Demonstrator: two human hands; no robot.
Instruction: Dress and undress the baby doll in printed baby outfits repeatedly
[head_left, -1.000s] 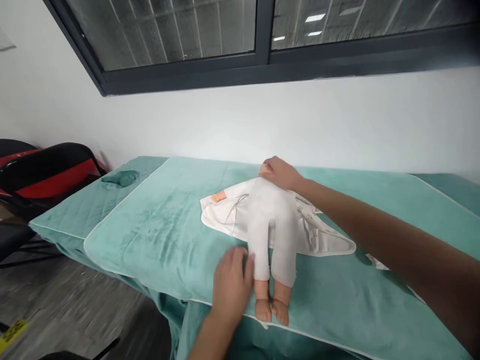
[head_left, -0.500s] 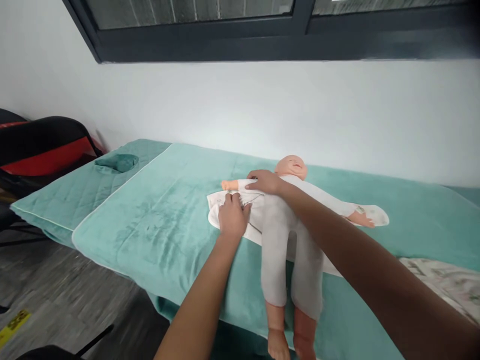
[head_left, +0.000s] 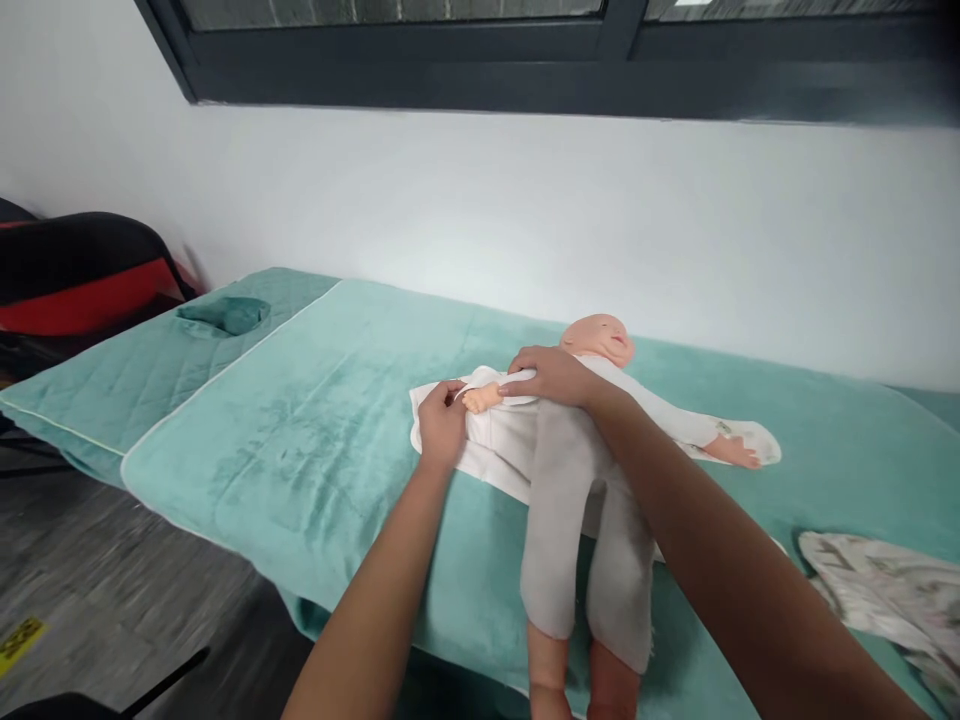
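Observation:
A baby doll [head_left: 562,480] in pale white clothes lies face up, its head toward the wall and its feet toward me. Under it a white baby garment [head_left: 495,450] is spread out, one sleeve lying beneath the doll's arm on the right. My left hand [head_left: 441,425] is closed, its fingertips pinching the garment's cloth beside the doll's small hand [head_left: 482,397]. Across the doll's chest reaches my right hand [head_left: 553,377], thumb and fingers closed round the doll's arm near the wrist. Part of that arm is hidden under my right hand.
The doll rests on a massage bed [head_left: 300,450] with a teal velvet cover, pushed against a white wall [head_left: 450,210]. A patterned cloth [head_left: 892,590] lies at the right. Black and red chairs [head_left: 90,280] stand at the left, and a window frame [head_left: 412,70] is above.
The doll's arm has bent down toward me, its hand now over the garment. My left hand has shifted slightly left and lifts the cloth. My right hand has moved slightly right.

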